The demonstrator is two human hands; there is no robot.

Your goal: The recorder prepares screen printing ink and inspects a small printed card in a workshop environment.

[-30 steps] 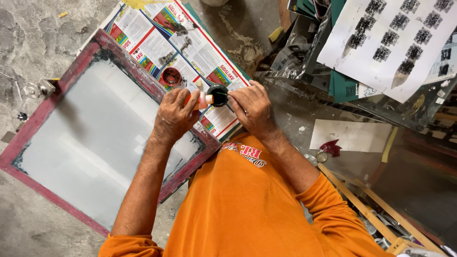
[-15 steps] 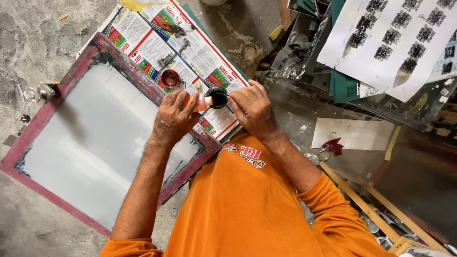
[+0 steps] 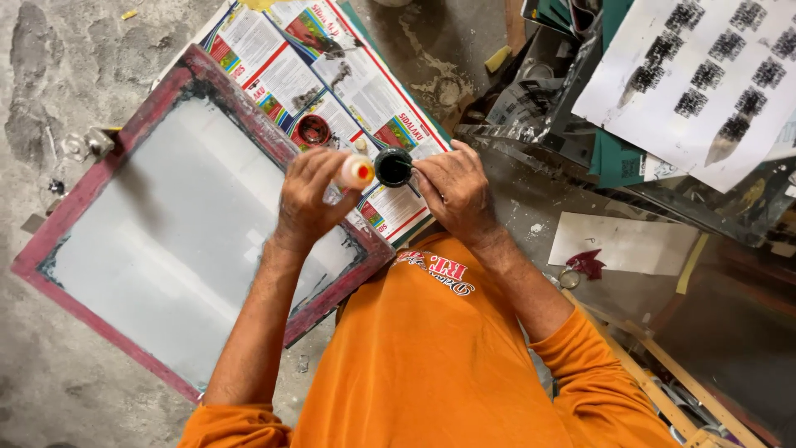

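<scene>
My left hand [image 3: 308,197] grips a small clear bottle with a white and red tip [image 3: 357,172], tilted toward a small black cup [image 3: 393,167]. My right hand [image 3: 452,189] holds that cup, dark inside, with a thin stick across its rim. Both hands hover over a colourful printed newspaper [image 3: 348,83] spread on the floor. A round red lid [image 3: 313,130] lies on the paper just beyond my left hand. A red-framed printing screen [image 3: 170,228] with pale mesh lies under my left forearm.
Grey stained concrete floor [image 3: 58,58] surrounds the screen. To the right lie white sheets with black printed patches [image 3: 705,75], dark green boards, a white card [image 3: 622,242] with a dark red scrap, and wooden slats [image 3: 663,365] at the lower right.
The bottle in my left hand has tipped so its red tip now shows beside the cup. My hands stay over the newspaper.
</scene>
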